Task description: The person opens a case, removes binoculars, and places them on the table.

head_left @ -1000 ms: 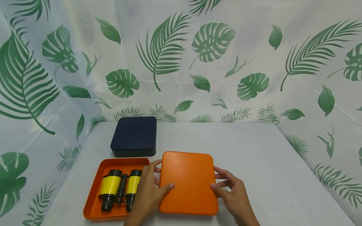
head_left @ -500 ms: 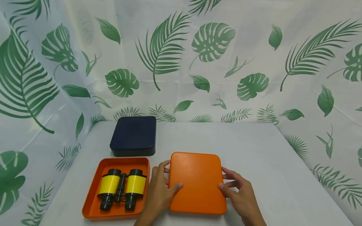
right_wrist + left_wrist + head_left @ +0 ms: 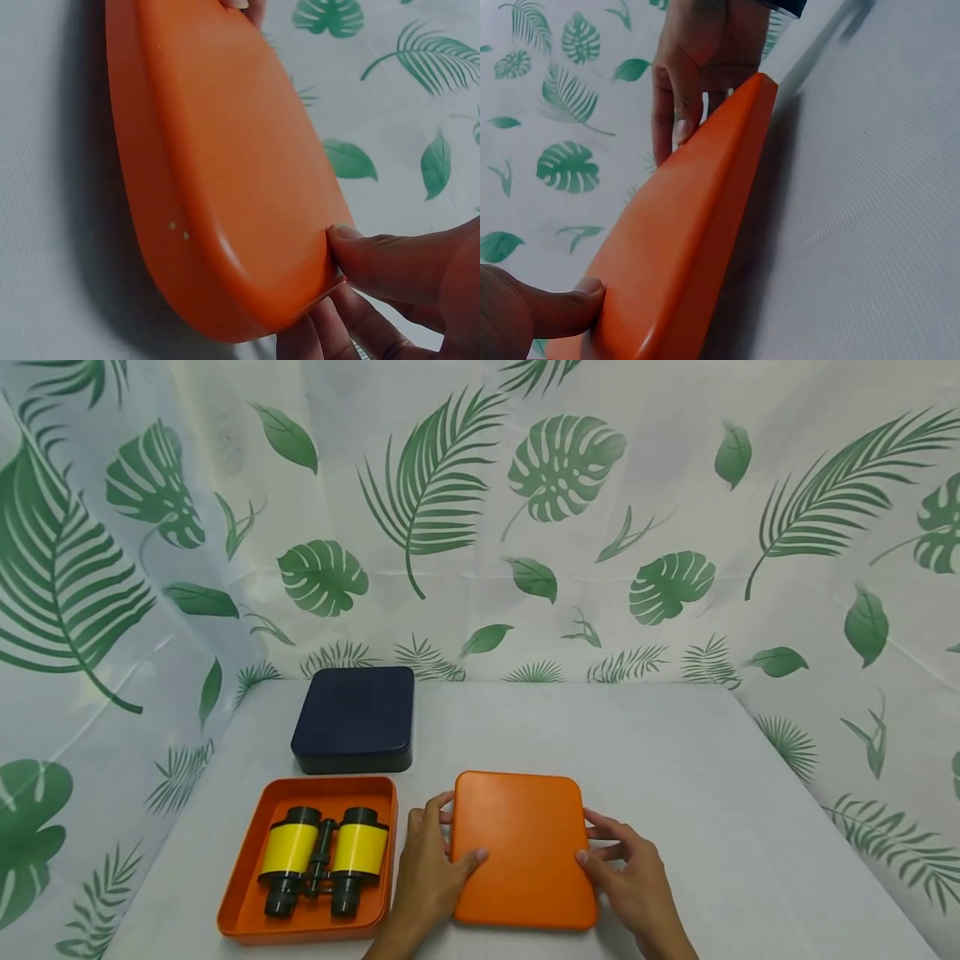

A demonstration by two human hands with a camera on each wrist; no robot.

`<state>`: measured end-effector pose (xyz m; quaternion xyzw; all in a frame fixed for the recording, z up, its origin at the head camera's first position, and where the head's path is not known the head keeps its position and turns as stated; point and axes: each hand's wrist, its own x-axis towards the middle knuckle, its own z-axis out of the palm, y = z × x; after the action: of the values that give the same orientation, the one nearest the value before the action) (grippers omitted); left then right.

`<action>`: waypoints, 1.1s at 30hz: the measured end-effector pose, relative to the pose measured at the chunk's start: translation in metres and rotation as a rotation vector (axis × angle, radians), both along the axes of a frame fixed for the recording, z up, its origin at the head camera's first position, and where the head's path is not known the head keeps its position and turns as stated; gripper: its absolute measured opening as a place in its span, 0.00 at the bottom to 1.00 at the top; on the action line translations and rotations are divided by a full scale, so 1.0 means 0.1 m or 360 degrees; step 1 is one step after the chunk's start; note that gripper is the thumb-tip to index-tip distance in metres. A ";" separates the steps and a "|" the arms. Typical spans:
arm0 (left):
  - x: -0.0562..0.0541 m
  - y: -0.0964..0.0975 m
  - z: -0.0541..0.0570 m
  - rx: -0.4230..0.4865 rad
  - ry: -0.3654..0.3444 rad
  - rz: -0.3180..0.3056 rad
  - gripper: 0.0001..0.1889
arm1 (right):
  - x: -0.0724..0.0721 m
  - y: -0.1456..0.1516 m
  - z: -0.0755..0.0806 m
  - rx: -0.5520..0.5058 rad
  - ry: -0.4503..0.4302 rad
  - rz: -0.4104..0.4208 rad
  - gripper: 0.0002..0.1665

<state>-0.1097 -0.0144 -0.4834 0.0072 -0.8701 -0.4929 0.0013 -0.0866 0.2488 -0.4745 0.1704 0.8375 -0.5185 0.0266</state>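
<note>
An orange square box lid [image 3: 523, 852] with rounded corners lies face up between my two hands, close over the white table. My left hand [image 3: 431, 864] grips its left edge, thumb on top and fingers along the side. At the opposite edge, my right hand [image 3: 633, 877] pinches the lid with the thumb on top; the right wrist view shows fingers tucked at the lid's underside [image 3: 322, 330]. Left of the left hand stands an orange open box [image 3: 240, 893] of similar size. Inside it rest yellow and black binoculars [image 3: 360, 850], eyepieces toward me.
A dark navy closed box [image 3: 354, 714] stands behind the orange box. White cloth covers the table [image 3: 720, 793]. Leaf-patterned curtain [image 3: 465, 510] hangs at the back and both sides.
Both hands have carried the lid to the right, away from the orange box, then slightly lower and nearer the table. The binoculars and both boxes have stayed put.
</note>
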 end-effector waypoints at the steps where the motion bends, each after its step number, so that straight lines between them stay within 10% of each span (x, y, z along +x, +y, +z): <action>1: 0.00 0.00 -0.01 -0.0003 -0.0005 0.0004 0.46 | 0.00 -0.01 -0.01 0.0000 0.0000 -0.0002 0.38; 33: -0.06 0.03 -0.13 -0.0251 -0.0144 0.0055 0.46 | -0.02 -0.11 -0.12 0.0518 0.0146 0.0047 0.27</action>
<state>-0.1154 -0.0118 -0.4962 0.0445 -0.9051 -0.4219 -0.0289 -0.0891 0.2377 -0.4867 0.1361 0.9132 -0.3829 -0.0320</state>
